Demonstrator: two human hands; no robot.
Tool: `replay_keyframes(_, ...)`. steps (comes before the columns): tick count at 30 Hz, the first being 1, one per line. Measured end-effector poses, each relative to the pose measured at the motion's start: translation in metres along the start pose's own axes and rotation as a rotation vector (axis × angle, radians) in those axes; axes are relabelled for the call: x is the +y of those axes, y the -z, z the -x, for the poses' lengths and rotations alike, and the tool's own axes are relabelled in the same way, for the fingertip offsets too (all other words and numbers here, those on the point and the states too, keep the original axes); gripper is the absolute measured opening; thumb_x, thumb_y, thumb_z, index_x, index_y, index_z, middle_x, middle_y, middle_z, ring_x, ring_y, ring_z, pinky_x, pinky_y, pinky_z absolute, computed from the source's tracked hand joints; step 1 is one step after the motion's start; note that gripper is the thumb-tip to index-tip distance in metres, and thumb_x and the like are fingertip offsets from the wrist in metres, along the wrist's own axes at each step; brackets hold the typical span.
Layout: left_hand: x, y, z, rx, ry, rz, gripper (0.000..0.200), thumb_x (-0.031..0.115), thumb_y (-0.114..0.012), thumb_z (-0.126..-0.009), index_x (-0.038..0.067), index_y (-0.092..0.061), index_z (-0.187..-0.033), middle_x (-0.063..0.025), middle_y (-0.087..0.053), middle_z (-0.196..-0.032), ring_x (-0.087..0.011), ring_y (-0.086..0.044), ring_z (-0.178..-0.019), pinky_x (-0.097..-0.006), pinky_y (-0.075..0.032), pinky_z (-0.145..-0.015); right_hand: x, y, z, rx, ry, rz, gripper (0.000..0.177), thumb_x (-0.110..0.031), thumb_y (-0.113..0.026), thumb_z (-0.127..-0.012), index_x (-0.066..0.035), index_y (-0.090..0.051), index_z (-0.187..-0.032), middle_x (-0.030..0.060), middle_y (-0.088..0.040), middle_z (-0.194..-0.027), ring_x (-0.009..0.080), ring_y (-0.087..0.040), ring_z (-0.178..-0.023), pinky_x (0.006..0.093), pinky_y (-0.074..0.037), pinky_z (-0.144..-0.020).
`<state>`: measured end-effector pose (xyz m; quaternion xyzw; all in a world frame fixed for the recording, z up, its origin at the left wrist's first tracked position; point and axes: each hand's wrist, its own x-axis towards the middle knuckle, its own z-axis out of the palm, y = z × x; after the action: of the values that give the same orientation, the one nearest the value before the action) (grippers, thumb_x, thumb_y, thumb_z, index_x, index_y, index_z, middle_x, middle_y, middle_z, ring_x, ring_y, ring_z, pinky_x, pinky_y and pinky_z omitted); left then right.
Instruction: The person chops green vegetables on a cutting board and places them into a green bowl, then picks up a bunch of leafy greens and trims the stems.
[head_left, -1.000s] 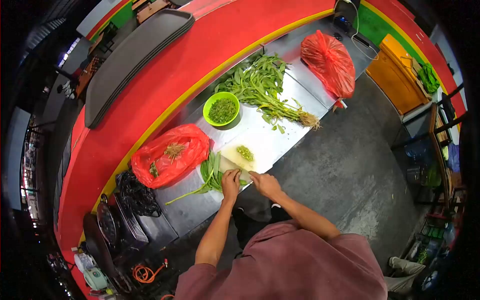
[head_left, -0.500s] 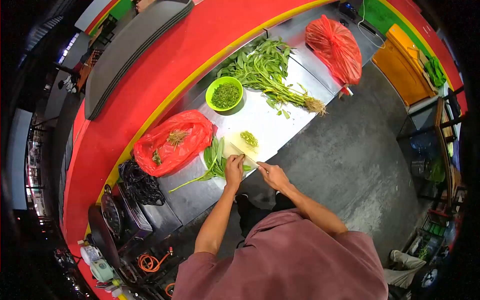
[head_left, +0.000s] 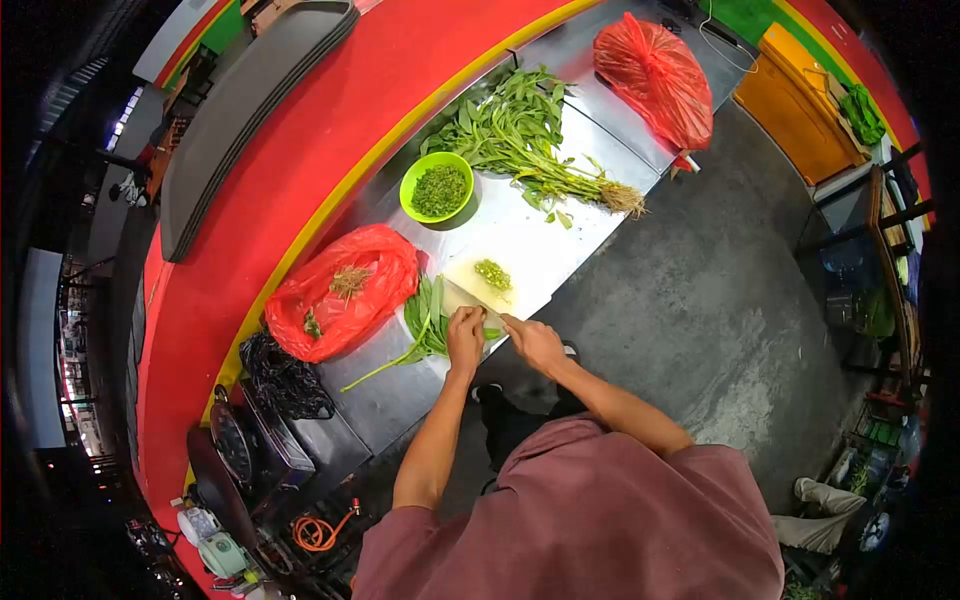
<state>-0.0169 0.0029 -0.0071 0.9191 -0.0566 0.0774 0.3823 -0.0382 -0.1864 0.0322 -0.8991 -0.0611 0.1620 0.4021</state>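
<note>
**Chopping greens at the steel tabletop**

The person leans over the near edge of the tabletop [head_left: 535,235], mid-way through cutting. The left hand [head_left: 465,335] has its fingers bunched together and presses down on a bundle of leaves [head_left: 425,318], pinning it against the pale cutting board [head_left: 462,272]. The leaf tips fan out beyond the knuckles, and one long stem trails off to the outer side of that hand. Just beside it, the right hand [head_left: 533,342] is closed round the handle of a knife [head_left: 480,303], whose blade lies slanted across the board in front of the left fingers.

Just past both hands, a small chopped heap [head_left: 492,274] sits on the board. Farther out stands a green bowl [head_left: 408,195] with more chopped greens in it, and beyond that lies a heap of long stalks [head_left: 520,130], roots still on. A red bag [head_left: 345,300] holding scraps lies beyond and outside the left hand.

To my eye this is the slicing step. A further cut calls for the bundle held firm and the left fingertips tucked back from the blade.
</note>
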Motion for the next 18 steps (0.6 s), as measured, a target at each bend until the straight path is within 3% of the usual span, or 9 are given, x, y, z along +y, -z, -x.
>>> replay_keyframes(5,0.000,-0.002,-0.001,0.035,-0.018,0.031,0.016,0.001,-0.067,-0.090,0.001,-0.075,-0.104,-0.0150,-0.066,-0.090,-0.0346,-0.063,-0.088,-0.0423,-0.050,-0.080,-0.004,-0.008,-0.020,0.005,0.007,-0.056,0.036,-0.033,-0.046,-0.107,-0.018,-0.062,-0.135,0.0280,-0.071,-0.096,0.0489,-0.068,-0.091,0.0588,-0.053,-0.080)
replay_keyframes(7,-0.002,-0.001,-0.002,0.056,-0.071,-0.005,0.016,-0.001,-0.068,-0.090,-0.002,-0.074,-0.105,-0.0157,-0.066,-0.088,-0.0308,-0.064,-0.079,-0.0388,-0.051,-0.073,-0.006,-0.005,-0.020,0.016,0.009,-0.095,0.035,-0.030,-0.051,-0.106,-0.012,-0.066,-0.132,0.0281,-0.071,-0.091,0.0485,-0.068,-0.084,0.0574,-0.053,-0.076)
replay_keyframes(12,-0.001,-0.001,0.000,0.089,-0.107,0.002,0.013,0.001,-0.067,-0.092,-0.002,-0.074,-0.102,-0.0156,-0.067,-0.088,-0.0290,-0.064,-0.078,-0.0380,-0.051,-0.073,-0.004,0.007,-0.001,-0.028,-0.028,-0.091,0.035,-0.032,-0.050,-0.107,-0.013,-0.066,-0.131,0.0267,-0.071,-0.091,0.0481,-0.068,-0.085,0.0578,-0.053,-0.076)
replay_keyframes(18,-0.001,0.000,0.001,0.049,-0.056,0.009,0.014,0.000,-0.066,-0.091,-0.002,-0.073,-0.102,-0.0155,-0.067,-0.089,-0.0319,-0.064,-0.079,-0.0402,-0.051,-0.076,0.008,-0.005,0.001,0.069,0.055,-0.020,0.035,-0.032,-0.051,-0.106,-0.016,-0.064,-0.134,0.0264,-0.071,-0.090,0.0473,-0.069,-0.083,0.0571,-0.054,-0.075)
